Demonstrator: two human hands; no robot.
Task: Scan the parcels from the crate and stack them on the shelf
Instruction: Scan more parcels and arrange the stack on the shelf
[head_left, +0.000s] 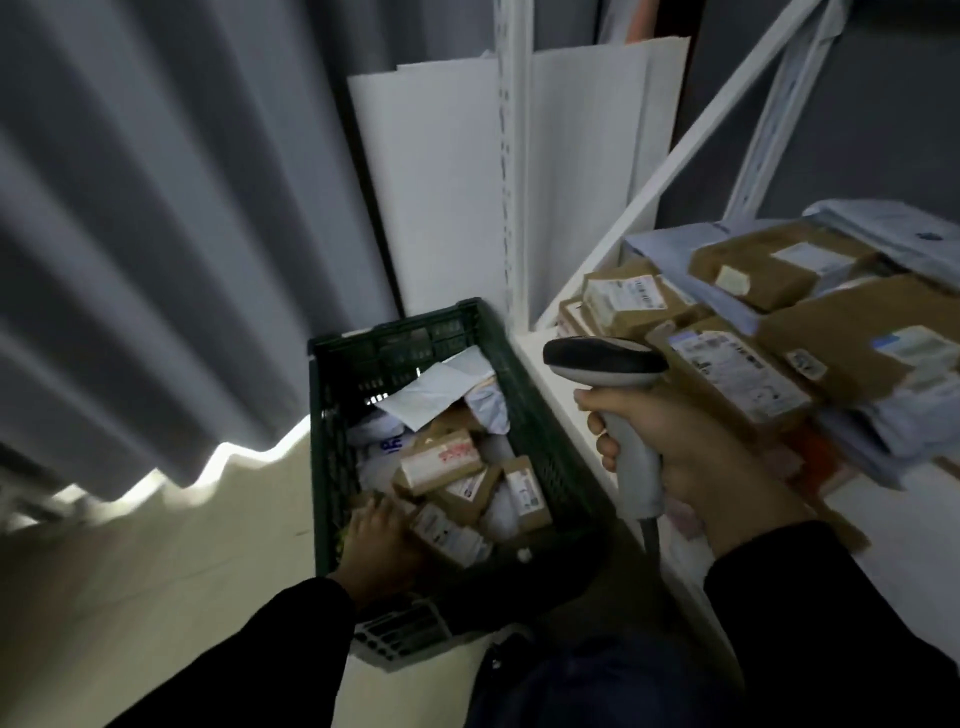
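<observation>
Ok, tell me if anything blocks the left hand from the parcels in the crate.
Nothing visible does. The left hand is inside the open-topped crate, among the parcels at its near end. The right hand holds the scanner clear of it.

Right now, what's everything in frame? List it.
shelf: one, white, at right
crate: one, dark green, on floor left of shelf
crate parcels: several, brown and white, loose inside
shelf parcels: one pile, brown and pale blue, on top
scanner: one, grey and black, over shelf edge
boards: a few, white, upright behind crate
curtain: one, grey, at left
left hand: black sleeve, in crate on parcels, grip unclear
right hand: black sleeve, grips scanner handle
</observation>
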